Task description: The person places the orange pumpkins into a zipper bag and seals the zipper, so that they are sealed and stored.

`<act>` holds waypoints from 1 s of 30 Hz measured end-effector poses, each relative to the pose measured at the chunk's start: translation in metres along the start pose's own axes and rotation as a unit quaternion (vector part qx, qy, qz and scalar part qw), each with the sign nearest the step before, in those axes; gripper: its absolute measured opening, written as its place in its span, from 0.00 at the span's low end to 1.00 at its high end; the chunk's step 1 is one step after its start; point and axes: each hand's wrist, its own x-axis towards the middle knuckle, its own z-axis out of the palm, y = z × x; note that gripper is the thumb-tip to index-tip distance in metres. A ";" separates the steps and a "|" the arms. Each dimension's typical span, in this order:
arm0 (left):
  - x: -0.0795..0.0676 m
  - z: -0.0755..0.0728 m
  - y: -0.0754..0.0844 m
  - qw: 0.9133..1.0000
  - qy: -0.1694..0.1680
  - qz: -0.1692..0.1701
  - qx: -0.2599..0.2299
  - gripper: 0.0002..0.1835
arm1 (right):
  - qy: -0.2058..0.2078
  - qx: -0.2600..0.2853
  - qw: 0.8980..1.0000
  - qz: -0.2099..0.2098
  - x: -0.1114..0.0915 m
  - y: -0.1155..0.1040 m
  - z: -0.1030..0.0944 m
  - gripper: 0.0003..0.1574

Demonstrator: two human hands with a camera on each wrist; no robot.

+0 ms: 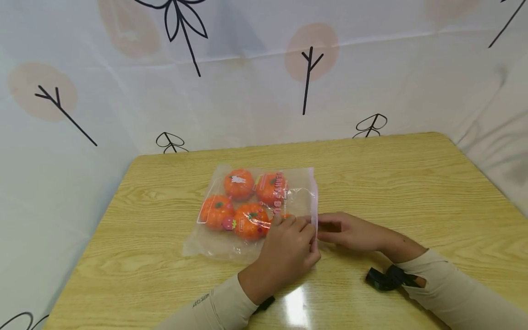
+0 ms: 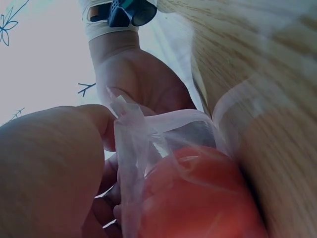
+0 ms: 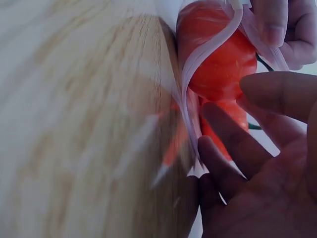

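Note:
A clear zip bag (image 1: 304, 183) with a pale pink edge lies on its side on the table, its mouth facing right. Inside are several round orange pumpkin-like pieces (image 1: 239, 184) with green stems. My left hand (image 1: 286, 250) pinches the upper lip of the bag near its front corner, covering part of one orange piece. Held up this way, the lip stands apart from the lower one in the right wrist view. My right hand (image 1: 352, 231) is at the mouth, its fingers (image 3: 233, 134) extended and spread by the pink edge, with an orange piece (image 3: 223, 64) just beyond.
The wood-grain table (image 1: 412, 183) spreads out around the bag. A white cloth (image 1: 247, 105) printed with plants and pink spots rises behind the table's far edge and at its sides. Black straps (image 1: 387, 278) sit on my sleeved wrists.

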 end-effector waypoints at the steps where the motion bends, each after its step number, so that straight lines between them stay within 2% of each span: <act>1: 0.000 0.000 0.000 1.000 -0.001 0.000 0.000 0.05 | -0.008 -0.002 1.000 -0.002 0.000 0.000 0.000 0.28; 7: 0.000 0.001 -0.001 1.000 0.001 0.002 -0.009 0.05 | -0.023 -0.021 0.999 0.012 0.000 -0.002 0.003 0.31; 12: -0.001 0.000 -0.001 1.000 0.005 0.003 -0.009 0.05 | -0.015 0.012 0.999 0.029 0.000 -0.003 0.003 0.39; 17: -0.001 0.001 0.000 1.000 0.002 0.004 -0.009 0.05 | -0.037 -0.012 0.999 0.012 -0.003 -0.003 0.002 0.24; 20: -0.001 0.001 0.000 1.000 0.002 0.001 -0.007 0.06 | -0.055 -0.027 0.998 0.003 -0.005 -0.003 0.003 0.21; 25: -0.002 0.002 -0.001 1.000 0.000 -0.007 -0.007 0.06 | -0.050 -0.021 0.998 0.013 -0.005 -0.004 0.004 0.26; 30: -0.001 0.003 -0.001 1.000 0.003 -0.006 -0.004 0.06 | -0.031 -0.021 0.998 0.041 -0.004 -0.005 0.005 0.39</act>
